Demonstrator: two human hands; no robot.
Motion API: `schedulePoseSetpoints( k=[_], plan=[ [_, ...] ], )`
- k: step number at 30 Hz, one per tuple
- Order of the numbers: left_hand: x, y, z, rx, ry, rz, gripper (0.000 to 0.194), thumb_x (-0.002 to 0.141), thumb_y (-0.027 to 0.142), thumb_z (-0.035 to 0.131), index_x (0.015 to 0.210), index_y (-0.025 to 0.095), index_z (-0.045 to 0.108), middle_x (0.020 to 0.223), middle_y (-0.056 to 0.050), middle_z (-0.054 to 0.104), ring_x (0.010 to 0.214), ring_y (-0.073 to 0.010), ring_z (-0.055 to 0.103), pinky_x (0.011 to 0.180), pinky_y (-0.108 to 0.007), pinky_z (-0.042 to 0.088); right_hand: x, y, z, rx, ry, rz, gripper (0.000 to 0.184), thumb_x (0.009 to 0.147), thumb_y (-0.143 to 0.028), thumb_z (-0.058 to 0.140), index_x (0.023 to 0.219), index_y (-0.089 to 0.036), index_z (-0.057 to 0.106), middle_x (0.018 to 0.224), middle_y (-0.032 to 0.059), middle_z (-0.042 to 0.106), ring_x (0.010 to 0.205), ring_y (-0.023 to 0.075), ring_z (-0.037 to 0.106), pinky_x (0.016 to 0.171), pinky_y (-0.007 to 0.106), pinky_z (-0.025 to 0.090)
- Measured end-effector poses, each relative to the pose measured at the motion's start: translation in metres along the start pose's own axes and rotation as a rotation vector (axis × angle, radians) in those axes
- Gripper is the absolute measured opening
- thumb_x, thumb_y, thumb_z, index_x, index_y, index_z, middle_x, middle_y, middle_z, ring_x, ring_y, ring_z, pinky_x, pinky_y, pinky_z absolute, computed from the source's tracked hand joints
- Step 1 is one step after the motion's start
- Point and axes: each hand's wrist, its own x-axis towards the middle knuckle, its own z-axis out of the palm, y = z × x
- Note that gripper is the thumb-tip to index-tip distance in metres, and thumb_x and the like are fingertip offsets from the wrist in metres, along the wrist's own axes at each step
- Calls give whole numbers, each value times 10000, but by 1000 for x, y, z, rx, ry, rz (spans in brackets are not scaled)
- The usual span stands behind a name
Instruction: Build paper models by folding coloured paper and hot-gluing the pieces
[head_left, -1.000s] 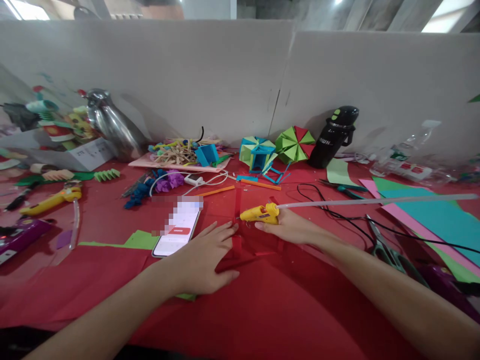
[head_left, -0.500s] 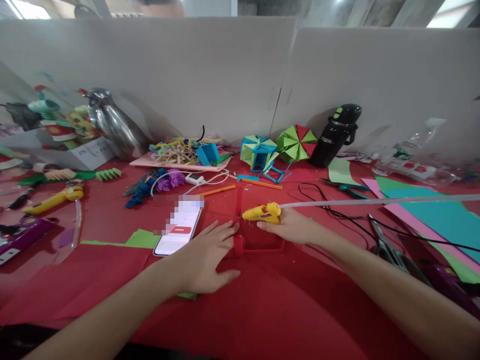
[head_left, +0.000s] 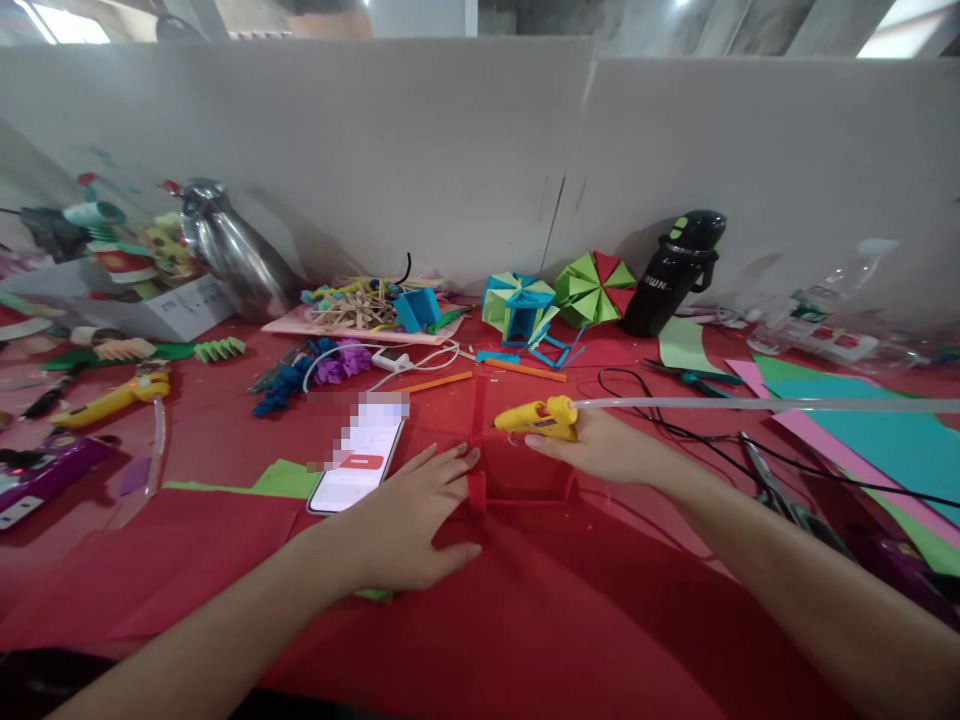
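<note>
Nearest of all, red paper (head_left: pixel 165 570) spreads over the left of the red worktop (head_left: pixel 540 630), and in comes the left hand (head_left: pixel 412 520), palm down, fingers spread, its grip open and holding nothing, fingertips right at the left side of a red frame (head_left: pixel 529 501)! Whether they press on it, I can't tell. That frame lies on the worktop between the two hands, and over it the right hand (head_left: pixel 600 450) has its grip closed round the yellow glue gun (head_left: pixel 538 418), nozzle pointing left, a long clear glue stick (head_left: pixel 735 404) running out of its back to the right. Just beyond the left fingers, a phone (head_left: pixel 360 460), lit up, part of it blurred out, with green paper (head_left: pixel 289 478) at its side. Out right, scissors (head_left: pixel 776 492), a looping black cable (head_left: pixel 679 432) and stacked coloured sheets (head_left: pixel 885 430); far left, a purple power strip (head_left: pixel 64 478) and a second yellow gun (head_left: pixel 112 400). Further back, orange strips (head_left: pixel 442 382), crinkled blue and purple paper (head_left: pixel 346 362), then the folded blue-and-green lantern (head_left: pixel 517 305) beside a green-and-red one, a black bottle (head_left: pixel 670 285) leaning just right of them, and a steel flask (head_left: pixel 236 255) tilted against the pale partition (head_left: pixel 360 150).
</note>
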Motion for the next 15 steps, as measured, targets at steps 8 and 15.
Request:
schedulePoseSetpoints(
  k=[8,15],
  plan=[
    [-2,-4,4,5,42,16,486,878,516,633,1255,213,677,1617,-100,310,1515,-316,246,1245,-508,206,-21,-14,-53,-45,156,17,393,905,-494,623,1253,-325,693,1190,13,735,1089,244,677,1030,428,510],
    [-1,-9,10,36,75,26,472,886,583,607,1088,178,742,1617,-101,323,1499,-316,295,1255,-464,197,-59,14,-48,-36,239,239,406,888,-590,587,987,-229,745,830,61,751,700,194,655,651,322,541]
  ],
)
